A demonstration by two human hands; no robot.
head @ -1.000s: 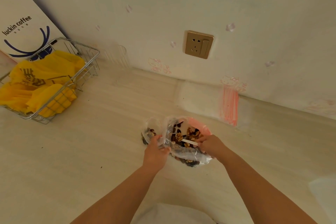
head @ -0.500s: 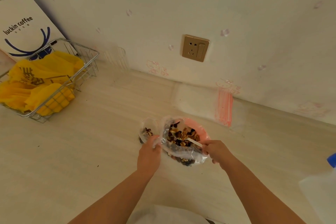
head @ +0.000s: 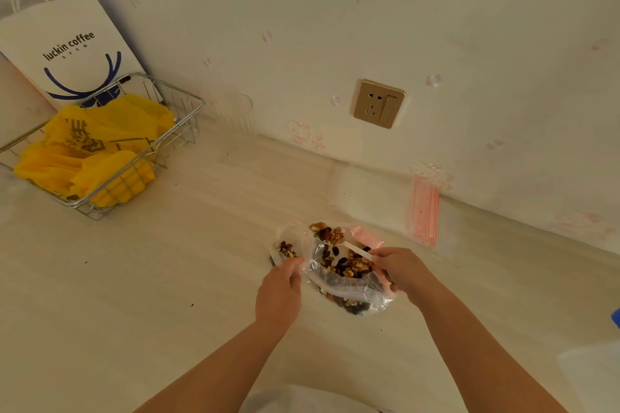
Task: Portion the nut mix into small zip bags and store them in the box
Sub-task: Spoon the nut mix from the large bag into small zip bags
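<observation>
counter (head: 141, 278) left/front of hands: open | wire basket (head: 188, 111) far-left, well apart | zip bag stack (head: 423, 211) against wall, right-rear

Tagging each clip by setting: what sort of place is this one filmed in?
Probably a home counter or tabletop against a wall, not a workshop: a gold wall socket, a white paper coffee-shop bag, and a wire basket of yellow plastic bags on the pale wood-grain surface.

Both forearms are bare, with no sleeve, watch or ring on the left hand (head: 279, 295) or right hand (head: 404, 270). A pale garment (head: 302, 401) shows below them.
</observation>
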